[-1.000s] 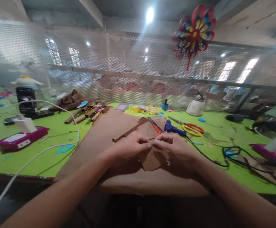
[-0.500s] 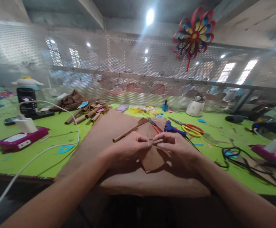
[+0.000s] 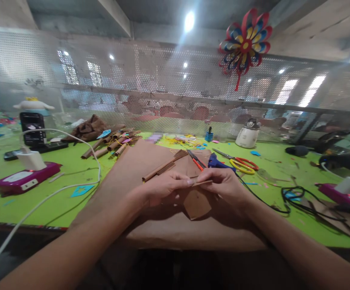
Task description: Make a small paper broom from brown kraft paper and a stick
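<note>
Green table [image 3: 64, 166] under brown paper sheet [image 3: 114, 181]; perforated screen [image 3: 163, 76] behind. My left hand [image 3: 164, 188] and right hand [image 3: 227, 183] pinch a small paper piece [image 3: 204, 183]; my grip hides much of it.

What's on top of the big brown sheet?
On the sheet: a paper roll and red-handled tool; glue gun at its right edge. Left hand and right hand pinch a paper piece above. Anything the hands cover is hidden.

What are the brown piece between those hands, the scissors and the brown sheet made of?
Brown piece: probably matte paper or thin card, judging by its flat, angular corners.
Scissors: likely grey metal blades; bright red and yellow handles suggest plastic.
Brown sheet: dull, apparently paper; its near edge bends softly.
</note>
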The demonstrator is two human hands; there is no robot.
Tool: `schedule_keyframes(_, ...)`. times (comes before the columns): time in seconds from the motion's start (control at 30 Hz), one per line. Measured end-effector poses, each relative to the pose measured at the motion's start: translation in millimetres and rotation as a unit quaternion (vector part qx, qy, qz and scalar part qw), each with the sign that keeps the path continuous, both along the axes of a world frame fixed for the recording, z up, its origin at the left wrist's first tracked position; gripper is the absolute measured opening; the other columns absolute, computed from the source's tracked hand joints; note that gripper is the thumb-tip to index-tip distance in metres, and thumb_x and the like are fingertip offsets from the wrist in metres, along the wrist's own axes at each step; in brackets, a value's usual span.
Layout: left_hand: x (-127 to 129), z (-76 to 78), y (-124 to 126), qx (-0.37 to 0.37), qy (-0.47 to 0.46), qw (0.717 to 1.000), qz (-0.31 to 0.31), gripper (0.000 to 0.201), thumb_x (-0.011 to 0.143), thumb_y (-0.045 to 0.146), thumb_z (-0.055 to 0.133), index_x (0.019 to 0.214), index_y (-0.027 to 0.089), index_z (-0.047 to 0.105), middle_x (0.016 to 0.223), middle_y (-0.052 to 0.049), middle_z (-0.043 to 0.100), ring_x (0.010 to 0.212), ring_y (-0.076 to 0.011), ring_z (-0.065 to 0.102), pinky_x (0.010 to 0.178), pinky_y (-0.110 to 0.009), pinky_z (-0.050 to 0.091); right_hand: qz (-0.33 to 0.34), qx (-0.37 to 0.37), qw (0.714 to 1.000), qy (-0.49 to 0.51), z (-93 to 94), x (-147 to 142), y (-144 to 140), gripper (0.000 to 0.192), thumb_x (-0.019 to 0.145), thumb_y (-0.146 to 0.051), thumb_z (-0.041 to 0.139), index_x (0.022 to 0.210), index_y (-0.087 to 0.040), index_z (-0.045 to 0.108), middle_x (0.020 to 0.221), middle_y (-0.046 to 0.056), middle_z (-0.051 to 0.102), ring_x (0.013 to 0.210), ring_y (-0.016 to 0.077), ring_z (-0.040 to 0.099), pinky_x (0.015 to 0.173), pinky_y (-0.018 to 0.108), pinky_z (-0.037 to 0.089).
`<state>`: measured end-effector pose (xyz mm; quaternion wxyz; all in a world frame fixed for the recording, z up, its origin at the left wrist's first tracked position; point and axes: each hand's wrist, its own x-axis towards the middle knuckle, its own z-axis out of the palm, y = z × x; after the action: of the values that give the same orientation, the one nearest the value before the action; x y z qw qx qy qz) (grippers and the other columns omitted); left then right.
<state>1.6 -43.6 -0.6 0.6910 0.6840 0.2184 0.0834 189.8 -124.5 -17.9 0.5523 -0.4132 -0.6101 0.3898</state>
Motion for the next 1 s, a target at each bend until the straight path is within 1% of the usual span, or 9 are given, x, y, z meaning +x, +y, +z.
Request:
schedule_keyframes(0.13,2.9,-2.3,-1.2,-0.035,-0.028,0.999,-0.004,0.036,0.074,0.047,0.065,0.085,0.013,0.064,0.066,0.001,0.051,0.055,-0.0075,0.039,0.051,-0.02,0.03,-0.003,0.037,0.999,-0.001,0.9,0.2,-0.4,0.01,0.067,-0.026,0.076,0.073,-0.019,0.072,0.072,0.002,0.065,0.066,0.0116,0.057,0.062,0.025,0.048)
schedule_keyframes(0.23,4.0,-2.4,-6.0,-0.007,-0.039,0.999,0.004,0.037,0.076,0.048,0.062,0.085,0.012,0.064,0.069,-0.001,0.052,0.058,-0.0088,0.041,0.052,-0.021,0.032,-0.018,0.043,0.999,-0.02,1.1,1.2,0.5,0.013,0.067,-0.029,0.076,0.073,-0.018,0.072,0.071,0.003,0.065,0.066,0.0125,0.058,0.062,0.026,0.049)
schedule_keyframes(0.3,5.1,-1.7,-10.1,0.053,-0.037,0.998,0.021,0.035,0.078,0.047,0.059,0.084,0.013,0.064,0.067,0.0,0.053,0.057,-0.0092,0.042,0.052,-0.021,0.033,-0.038,0.038,0.998,-0.024,0.2,2.7,1.9,0.015,0.066,-0.03,0.076,0.074,-0.018,0.071,0.069,0.002,0.065,0.064,0.0121,0.058,0.06,0.025,0.049)
schedule_keyframes(0.37,6.7,-0.9,-13.0,0.144,-0.035,0.987,0.056,0.029,0.079,0.041,0.058,0.085,0.014,0.065,0.069,-0.001,0.056,0.059,-0.0105,0.045,0.055,-0.021,0.035,-0.062,0.028,0.997,-0.023,-0.8,4.7,3.4,0.016,0.065,-0.03,0.076,0.073,-0.018,0.07,0.067,0.001,0.064,0.06,0.0112,0.056,0.057,0.024,0.048)
schedule_keyframes(0.47,9.1,-0.6,-12.7,0.281,-0.048,0.952,0.114,0.021,0.079,0.032,0.056,0.086,0.015,0.067,0.075,-0.002,0.063,0.068,-0.0133,0.052,0.065,-0.023,0.04,-0.068,0.019,0.997,-0.02,-1.8,7.1,4.7,0.017,0.064,-0.03,0.077,0.072,-0.017,0.069,0.065,0.0,0.064,0.058,0.0107,0.056,0.055,0.024,0.046)
schedule_keyframes(0.57,9.7,-0.9,-9.6,0.335,-0.057,0.932,0.125,0.02,0.079,0.026,0.054,0.085,0.015,0.07,0.079,-0.004,0.067,0.075,-0.0155,0.056,0.071,-0.024,0.042,-0.051,0.025,0.998,-0.018,-1.8,8.0,4.5,0.014,0.065,-0.027,0.076,0.071,-0.017,0.069,0.065,0.0,0.063,0.06,0.0109,0.056,0.057,0.024,0.046)
schedule_keyframes(0.7,9.2,0.0,-9.8,0.324,-0.08,0.933,0.132,0.019,0.078,0.02,0.055,0.089,0.015,0.07,0.082,-0.004,0.068,0.076,-0.0157,0.057,0.071,-0.025,0.043,-0.054,0.05,0.997,-0.01,-2.0,9.1,3.2,0.009,0.066,-0.024,0.076,0.072,-0.02,0.071,0.065,0.0,0.063,0.061,0.0109,0.055,0.055,0.023,0.044)
schedule_keyframes(0.83,9.9,0.0,-13.0,0.259,-0.144,0.944,0.142,0.016,0.076,0.02,0.059,0.089,0.016,0.068,0.083,-0.004,0.066,0.076,-0.0138,0.057,0.07,-0.024,0.044,-0.033,0.048,0.998,0.015,-1.4,9.6,1.3,0.005,0.069,-0.022,0.074,0.074,-0.022,0.073,0.065,-0.001,0.062,0.06,0.0104,0.054,0.051,0.022,0.042)
schedule_keyframes(1.0,8.6,-0.5,-15.1,0.201,-0.176,0.952,0.151,0.01,0.073,0.021,0.061,0.079,0.015,0.065,0.067,0.0,0.059,0.06,-0.0088,0.05,0.056,-0.021,0.04,-0.027,0.054,0.997,0.043,1.5,6.5,-2.3,0.005,0.068,-0.02,0.074,0.071,-0.023,0.073,0.066,-0.001,0.062,0.061,0.0105,0.054,0.054,0.023,0.043)
